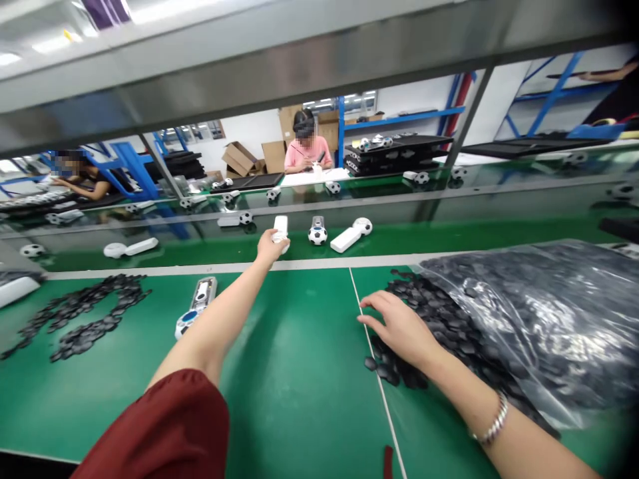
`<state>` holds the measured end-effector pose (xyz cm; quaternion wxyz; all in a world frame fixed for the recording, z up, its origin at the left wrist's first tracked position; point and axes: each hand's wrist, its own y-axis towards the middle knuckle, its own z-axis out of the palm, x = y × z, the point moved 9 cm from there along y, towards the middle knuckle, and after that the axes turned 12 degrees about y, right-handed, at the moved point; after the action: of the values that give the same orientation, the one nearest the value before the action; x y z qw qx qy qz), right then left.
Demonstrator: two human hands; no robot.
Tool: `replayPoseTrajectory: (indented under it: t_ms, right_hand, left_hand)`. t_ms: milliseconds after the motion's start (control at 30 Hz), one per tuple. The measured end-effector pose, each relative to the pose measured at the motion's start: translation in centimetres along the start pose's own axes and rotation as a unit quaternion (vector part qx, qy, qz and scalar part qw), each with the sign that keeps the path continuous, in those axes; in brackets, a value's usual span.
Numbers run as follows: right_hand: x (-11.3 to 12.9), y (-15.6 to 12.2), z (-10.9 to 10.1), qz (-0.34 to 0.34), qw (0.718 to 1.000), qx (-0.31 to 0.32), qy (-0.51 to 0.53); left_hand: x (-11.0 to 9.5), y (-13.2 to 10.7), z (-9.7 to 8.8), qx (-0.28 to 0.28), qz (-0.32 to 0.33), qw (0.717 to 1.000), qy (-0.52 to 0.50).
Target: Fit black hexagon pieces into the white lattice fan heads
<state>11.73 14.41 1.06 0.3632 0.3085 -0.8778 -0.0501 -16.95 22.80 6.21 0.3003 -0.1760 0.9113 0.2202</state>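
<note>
My left hand (pixel 270 249) reaches forward to the far strip, fingers closed round the round end of a white soccer-ball device (pixel 281 224); its flat white handle points away from me. To its right lie two more such devices, one face up (pixel 317 232) and one white side up (pixel 348 238). Near my left forearm an opened device (pixel 204 293) with a blue disc rests on the green table. My right hand (pixel 399 326) hovers palm down by a pile of small black pieces (pixel 429 303), thumb and fingers apart, holding nothing.
A clear plastic bag (pixel 564 319) of black pieces fills the right side. More black pieces (pixel 94 313) lie in rows at left. A pale rail (pixel 239 267) separates the green table (pixel 294 399) from the strip carrying devices. Co-workers sit beyond, below a metal beam (pixel 249 80).
</note>
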Motion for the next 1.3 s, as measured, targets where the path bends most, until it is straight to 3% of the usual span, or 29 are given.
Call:
replayPoseTrajectory:
  t_ms: [67,133,233,367,433,500,567,667,800,900,1000,1200,1300]
  right_hand:
    - [-1.0,-0.1,0.0,0.035,0.998,0.02,-0.056]
    - [-1.9,-0.3,-0.3,0.077,0.99,0.045,-0.112]
    - [-2.4,-0.9,-0.5,0.123,0.975,0.098,-0.156]
    - [-2.1,-1.6,0.2,0.152,0.961,0.169,-0.154]
    - [-1.9,-1.8,0.7,0.148,0.958,0.192,-0.152]
    - [-1.7,-1.8,1.2,0.139,0.957,0.204,-0.149]
    - [-1.6,-1.8,1.6,0.135,0.958,0.209,-0.144]
    - [-1.5,-1.8,1.7,0.139,0.96,0.201,-0.138]
    - [-1.0,-1.3,1.5,0.115,0.97,0.172,-0.13]
    - [-1.5,-1.0,1.2,0.115,0.977,0.151,-0.096]
    - [-2.3,-0.9,0.8,0.129,0.981,0.143,-0.039]
    - [-2.4,-0.2,-1.5,0.114,0.989,0.092,-0.004]
    - [-1.5,0.0,-1.4,0.089,0.992,0.094,-0.001]
  left_hand:
    - [0.2,0.9,0.2,0.035,0.004,0.998,0.046]
    - [0.5,0.3,-0.6,0.077,0.03,0.993,0.09]
    - [1.8,-3.0,-3.9,0.131,0.087,0.977,0.145]
    - [7.8,-8.6,-10.3,0.17,0.061,0.941,0.286]
    - [11.0,-11.5,-11.9,0.215,0.023,0.921,0.324]
    - [12.5,-13.9,-12.2,0.255,0.004,0.922,0.292]
    - [12.0,-15.5,-11.3,0.283,0.007,0.929,0.24]
    - [8.9,-17.0,-8.7,0.316,0.054,0.925,0.203]
    - [2.9,-17.6,-5.2,0.277,0.21,0.903,0.251]
    - [-0.2,-17.9,-2.7,0.265,0.301,0.879,0.257]
    - [-1.9,-18.0,-0.3,0.316,0.307,0.875,0.201]
    - [-3.8,-19.0,3.6,0.378,0.233,0.871,0.211]
    - [-5.4,-20.5,4.4,0.316,0.27,0.883,0.219]
